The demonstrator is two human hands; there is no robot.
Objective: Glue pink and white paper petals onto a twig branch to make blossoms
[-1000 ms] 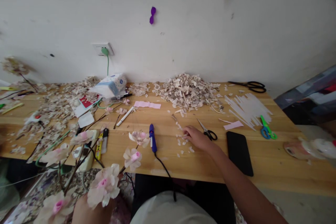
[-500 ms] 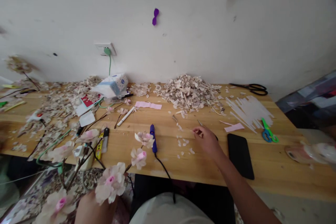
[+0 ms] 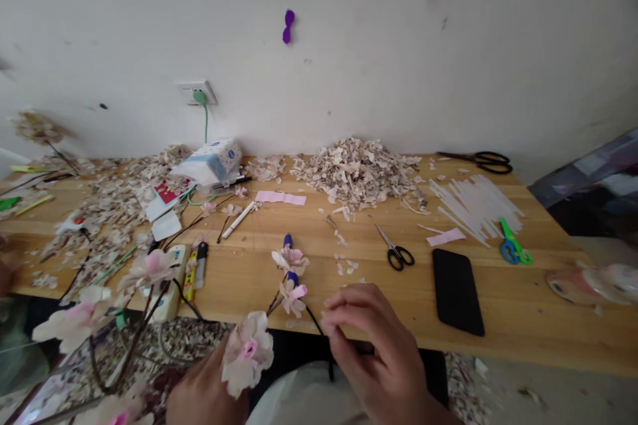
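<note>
At the bottom of the head view, my left hand (image 3: pixel 204 388) is closed on a branch of artificial flowers. One pale flower with a pink centre (image 3: pixel 248 348) hides part of its fingers. Smaller blooms (image 3: pixel 293 297) on the branch's tip reach over the table edge, and more flowers (image 3: pixel 152 267) spread at the left. My right hand (image 3: pixel 379 345) is just right of the tip, thumb and fingertips pinched together; anything between them is too small to make out. A blue hot glue gun (image 3: pixel 292 277) lies behind the tip blooms, partly covered.
Black-handled scissors (image 3: pixel 399 257), a black phone (image 3: pixel 457 292) and green-blue scissors (image 3: pixel 513 246) lie to the right. Behind are a heap of dry petals (image 3: pixel 356 172), white strips (image 3: pixel 476 206) and a tissue pack (image 3: pixel 214 161). A power strip (image 3: pixel 167 292) sits at the left table edge.
My right hand has moved from the middle of the table back towards me, beside the branch, uncovering the black-handled scissors. My left hand and the branch have shifted right.
</note>
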